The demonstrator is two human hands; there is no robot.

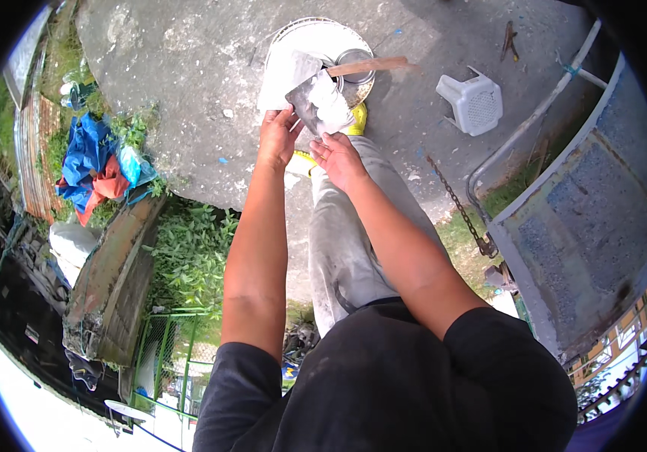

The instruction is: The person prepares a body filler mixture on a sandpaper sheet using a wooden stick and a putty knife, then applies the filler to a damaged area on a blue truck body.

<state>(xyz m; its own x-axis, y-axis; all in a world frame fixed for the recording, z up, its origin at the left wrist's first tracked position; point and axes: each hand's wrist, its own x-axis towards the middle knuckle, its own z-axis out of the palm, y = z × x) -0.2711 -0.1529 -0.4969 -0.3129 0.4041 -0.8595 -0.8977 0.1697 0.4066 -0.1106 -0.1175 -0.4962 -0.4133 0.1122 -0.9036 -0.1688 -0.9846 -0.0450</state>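
My left hand (pixel 278 137) grips the near left edge of a flat grey plate (pixel 302 102), its fingers closed at the rim. A lump of white paste (pixel 329 104) lies on the plate. My right hand (pixel 344 161) is at the plate's near corner, palm turned inward and fingers loosely apart; whether a fingertip touches the plate is hard to see. A flat wooden stick (pixel 372 66) sticks out to the right beyond the plate. Below these is a round white surface with a raised rim (pixel 316 24), bearing a round metal tin (pixel 355 56).
A white plastic stool (pixel 474 102) stands on the concrete (pixel 188 83) to the right. Further right are a bent metal pipe (pixel 523 124), a rusty chain (pixel 451 197) and a large grey panel (pixel 579 218). Blue and orange sheeting (pixel 93 162) lies left. My yellow shoes (pixel 356 120) are near the round surface.
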